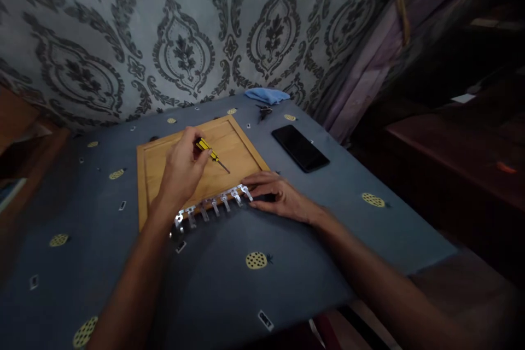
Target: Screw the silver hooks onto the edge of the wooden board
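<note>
A wooden board [235, 145] lies on the table with a row of several small metal hooks [213, 205] along its near edge. My left hand [182, 167] hovers over the board, fingers closed round a small yellow-handled screwdriver [211, 154] whose tip points right and down. My right hand [274, 194] rests at the right end of the hook row, fingers stretched out and pressing flat on the board's near right corner. What lies under those fingers is hidden.
A blue cloth with pineapple prints [254, 260] covers the table. A black phone [300, 147] lies right of the board. A blue rag [266, 94] and a small dark tool [263, 112] sit near the patterned wall. Dark wooden furniture [451, 153] stands at right.
</note>
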`<state>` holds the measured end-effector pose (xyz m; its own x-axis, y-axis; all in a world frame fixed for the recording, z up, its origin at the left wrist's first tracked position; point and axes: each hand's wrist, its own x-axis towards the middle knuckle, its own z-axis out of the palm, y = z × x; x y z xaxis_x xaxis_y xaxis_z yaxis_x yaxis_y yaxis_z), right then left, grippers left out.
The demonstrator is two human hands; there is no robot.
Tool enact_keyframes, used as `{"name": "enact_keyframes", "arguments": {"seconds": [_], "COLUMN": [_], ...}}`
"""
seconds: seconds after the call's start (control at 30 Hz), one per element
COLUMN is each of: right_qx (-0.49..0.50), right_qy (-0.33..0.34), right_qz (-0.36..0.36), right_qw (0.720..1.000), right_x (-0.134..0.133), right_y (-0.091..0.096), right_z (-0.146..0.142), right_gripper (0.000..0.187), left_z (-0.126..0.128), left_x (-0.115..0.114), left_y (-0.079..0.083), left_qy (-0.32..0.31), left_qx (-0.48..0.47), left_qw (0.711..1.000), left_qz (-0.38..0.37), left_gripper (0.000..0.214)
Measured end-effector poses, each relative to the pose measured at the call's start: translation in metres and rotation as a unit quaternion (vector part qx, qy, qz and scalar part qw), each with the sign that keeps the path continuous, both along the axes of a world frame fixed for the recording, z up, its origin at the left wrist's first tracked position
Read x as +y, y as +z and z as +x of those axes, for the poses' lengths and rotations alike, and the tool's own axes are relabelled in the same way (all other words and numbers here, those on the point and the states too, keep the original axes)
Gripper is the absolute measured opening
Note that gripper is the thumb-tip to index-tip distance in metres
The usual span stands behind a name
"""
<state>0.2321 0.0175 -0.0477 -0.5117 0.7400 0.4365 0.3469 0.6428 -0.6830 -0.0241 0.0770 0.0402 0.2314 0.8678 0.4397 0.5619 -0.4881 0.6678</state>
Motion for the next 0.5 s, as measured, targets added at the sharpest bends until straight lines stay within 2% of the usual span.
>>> {"name": "enact_keyframes", "arguments": {"seconds": [0.2, 0.3, 0.5], "right_qx": [0.003, -0.003, -0.016], "right_qy": [-0.011, -0.020, -0.024], "right_qz": [-0.007, -0.014, -0.037], "right_qw": [1.000, 1.000, 0.999], "right_x": [0.002, 0.003, 0.004], "right_y": [-0.001, -0.001, 0.001], "right_z": [0.000, 0.000, 0.000], "right_gripper": [0.018, 0.018, 0.021], "left_z": [-0.026, -0.040, -0.059], "left_x": [0.014, 0.021, 0.030], "left_y": [0.007, 0.004, -0.007], "left_qy": [0.032, 0.046, 0.071], "left_qx": [0.097, 0.143, 0.169], "left_qw": [0.994, 0.987, 0.982], "left_qz": [-0.049, -0.051, -0.051], "left_gripper": [0.012, 0.011, 0.010]}}
